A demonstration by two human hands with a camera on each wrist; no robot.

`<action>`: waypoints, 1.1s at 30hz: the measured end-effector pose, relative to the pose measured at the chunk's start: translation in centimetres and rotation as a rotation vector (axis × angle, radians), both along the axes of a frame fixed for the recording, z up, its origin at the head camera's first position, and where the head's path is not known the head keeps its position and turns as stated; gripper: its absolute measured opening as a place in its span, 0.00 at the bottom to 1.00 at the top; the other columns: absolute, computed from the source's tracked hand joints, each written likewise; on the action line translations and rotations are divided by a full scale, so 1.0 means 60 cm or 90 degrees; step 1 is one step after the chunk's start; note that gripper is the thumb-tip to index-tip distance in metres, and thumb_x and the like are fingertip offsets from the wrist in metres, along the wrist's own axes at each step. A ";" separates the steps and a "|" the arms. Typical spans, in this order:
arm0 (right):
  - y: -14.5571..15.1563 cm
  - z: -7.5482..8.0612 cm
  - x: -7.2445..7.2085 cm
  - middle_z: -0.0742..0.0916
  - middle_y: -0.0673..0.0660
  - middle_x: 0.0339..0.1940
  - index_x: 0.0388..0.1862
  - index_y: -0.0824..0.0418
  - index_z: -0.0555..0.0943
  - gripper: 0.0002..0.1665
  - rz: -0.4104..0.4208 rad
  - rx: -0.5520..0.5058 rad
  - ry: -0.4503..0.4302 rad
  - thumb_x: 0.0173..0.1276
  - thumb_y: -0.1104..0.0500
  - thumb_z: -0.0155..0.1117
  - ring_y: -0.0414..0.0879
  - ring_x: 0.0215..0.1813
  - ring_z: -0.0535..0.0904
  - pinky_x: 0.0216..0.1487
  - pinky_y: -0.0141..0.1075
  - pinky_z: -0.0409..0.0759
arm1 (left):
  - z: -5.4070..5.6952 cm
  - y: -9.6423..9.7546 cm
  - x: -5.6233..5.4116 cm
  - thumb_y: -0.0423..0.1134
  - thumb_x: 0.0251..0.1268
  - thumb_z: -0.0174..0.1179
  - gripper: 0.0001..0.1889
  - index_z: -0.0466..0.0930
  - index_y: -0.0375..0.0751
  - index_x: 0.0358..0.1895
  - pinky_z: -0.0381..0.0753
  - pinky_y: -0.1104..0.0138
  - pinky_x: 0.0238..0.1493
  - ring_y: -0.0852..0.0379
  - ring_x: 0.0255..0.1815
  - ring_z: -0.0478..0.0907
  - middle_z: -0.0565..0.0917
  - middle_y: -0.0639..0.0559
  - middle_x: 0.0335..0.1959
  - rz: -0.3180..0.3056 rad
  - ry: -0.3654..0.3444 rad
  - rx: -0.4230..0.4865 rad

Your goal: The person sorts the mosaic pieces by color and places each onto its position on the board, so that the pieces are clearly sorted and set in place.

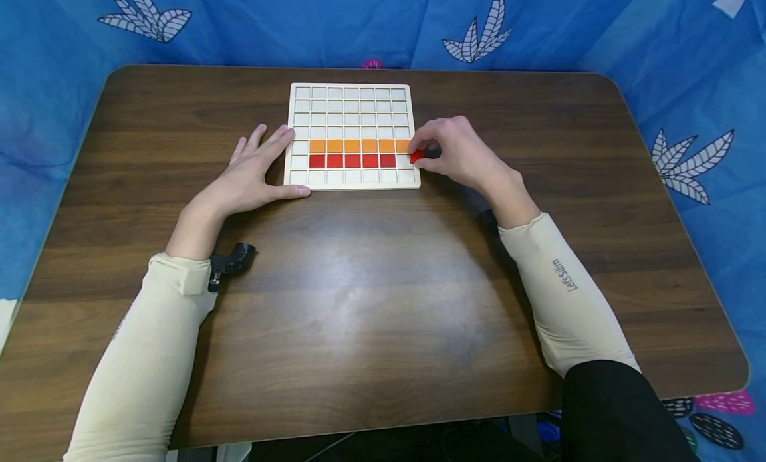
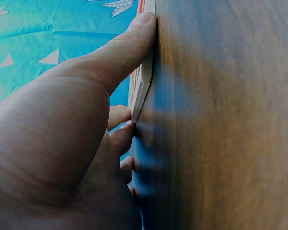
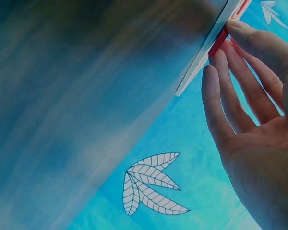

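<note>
A pale gridded board (image 1: 351,106) lies flat on the table, with a row of orange tiles (image 1: 352,145) and, just nearer me, a row of red tiles (image 1: 352,161). My left hand (image 1: 245,173) rests against the board's left side, fingers spread and straight, its thumb (image 2: 143,28) on the near edge. At the right end of the red row, my right hand (image 1: 461,151) pinches a red tile (image 1: 417,156) between thumb and fingers. The right wrist view shows that red tile (image 3: 219,42) tilted at the board's edge, partly covered by the fingertips.
The brown wooden table (image 1: 359,329) extends around the board on all sides. Behind and beside it hangs a blue cloth (image 1: 335,23) printed with white leaves. A black wrist camera mount (image 1: 233,259) sits at my left cuff, just above the tabletop.
</note>
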State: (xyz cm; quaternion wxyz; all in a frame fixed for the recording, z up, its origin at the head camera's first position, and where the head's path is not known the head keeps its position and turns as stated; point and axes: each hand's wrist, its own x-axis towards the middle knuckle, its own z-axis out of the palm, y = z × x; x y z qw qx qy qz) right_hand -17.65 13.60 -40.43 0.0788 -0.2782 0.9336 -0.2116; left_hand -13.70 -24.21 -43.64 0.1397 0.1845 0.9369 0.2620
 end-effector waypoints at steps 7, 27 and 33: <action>-0.001 0.000 0.003 0.90 0.59 0.55 0.56 0.61 0.89 0.18 0.005 0.015 0.011 0.68 0.61 0.77 0.54 0.53 0.80 0.64 0.47 0.82 | 0.004 0.003 0.003 0.64 0.66 0.69 0.57 0.43 0.48 0.88 0.24 0.44 0.86 0.40 0.89 0.27 0.42 0.50 0.90 0.002 -0.002 -0.002; -0.007 0.000 0.010 0.89 0.57 0.57 0.56 0.60 0.88 0.18 0.029 -0.011 -0.014 0.67 0.60 0.78 0.52 0.55 0.79 0.65 0.46 0.82 | 0.008 0.007 0.002 0.65 0.66 0.69 0.58 0.42 0.50 0.88 0.24 0.45 0.86 0.42 0.89 0.26 0.41 0.50 0.90 0.001 -0.008 -0.007; -0.016 -0.004 0.010 0.89 0.58 0.57 0.57 0.60 0.88 0.19 0.029 -0.009 -0.001 0.67 0.61 0.78 0.52 0.55 0.80 0.64 0.45 0.83 | 0.005 0.005 0.004 0.65 0.66 0.69 0.58 0.42 0.50 0.88 0.24 0.44 0.86 0.41 0.89 0.26 0.41 0.50 0.90 0.003 -0.005 -0.005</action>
